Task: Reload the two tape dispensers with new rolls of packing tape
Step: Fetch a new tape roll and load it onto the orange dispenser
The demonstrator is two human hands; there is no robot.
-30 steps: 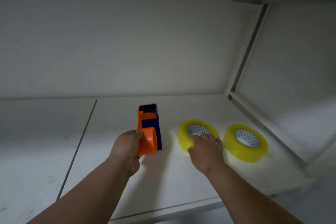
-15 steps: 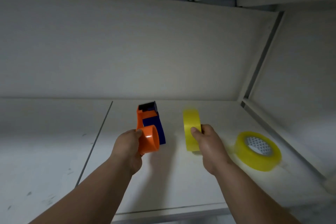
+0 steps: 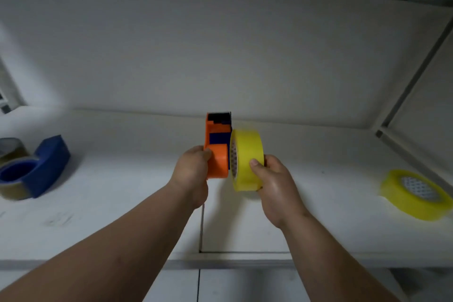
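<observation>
- We find the left hand (image 3: 193,174) holding the orange tape dispenser (image 3: 217,152) upright above the counter (image 3: 122,203), its grip curled round the orange hub end, thumb on the near face.
- We find the right hand (image 3: 274,184) holding a yellow tape roll (image 3: 247,159) on edge, grip pinched across the roll's width, thumb on the outer band and fingers behind.
- The held roll sits just beside the dispenser at its 3 o'clock, the patterned core facing the dispenser's side. We cannot tell whether the two touch.
- The roll hides part of the dispenser's blue side plate from us; the dispenser's dark front end shows at 12 o'clock above the orange body.
- A second yellow tape roll (image 3: 414,193) lies flat on the counter at 3 o'clock, well apart from the hands, near the right wall panel (image 3: 429,86).
- A blue tape dispenser (image 3: 41,167) lies on the counter at 9 o'clock, well apart from the hands, with a brownish tape band round its hub. This area is blurred.
- A grey-brown object (image 3: 9,149) stands just behind the blue dispenser at the left edge; we cannot identify it.
- A seam (image 3: 201,228) in the counter runs toward 6 o'clock beneath the hands.
- A plain white back panel (image 3: 220,44) closes the counter at 12 o'clock.
</observation>
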